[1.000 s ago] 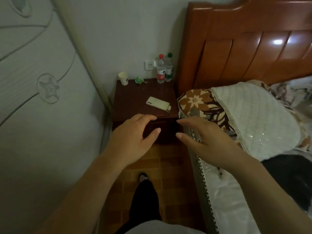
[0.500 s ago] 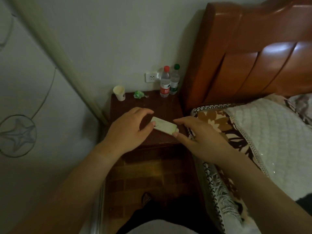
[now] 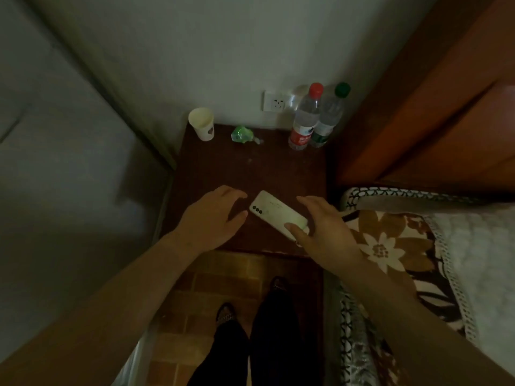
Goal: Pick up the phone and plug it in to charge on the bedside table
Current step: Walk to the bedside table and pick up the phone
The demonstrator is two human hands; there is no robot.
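A pale green phone [image 3: 274, 214] lies back-up and slanted on the dark wooden bedside table [image 3: 237, 168], near its front edge, camera end to the left. My left hand [image 3: 211, 218] hovers open just left of the camera end, fingers spread, not touching it. My right hand [image 3: 326, 229] arches over the phone's right end, its thumb resting on the near corner and its fingers raised above the far edge. A white wall socket [image 3: 274, 101] sits above the table's back edge. No charging cable is visible.
A paper cup [image 3: 202, 123], a crumpled green wrapper [image 3: 241, 134] and two water bottles [image 3: 305, 118] stand along the table's back. The wooden headboard [image 3: 418, 121] and a floral pillow [image 3: 390, 246] border the right; a wardrobe panel [image 3: 69, 162] closes the left.
I have stepped closer and now look down on the table. Both hands came down to the phone, and my right thumb now rests on its end.
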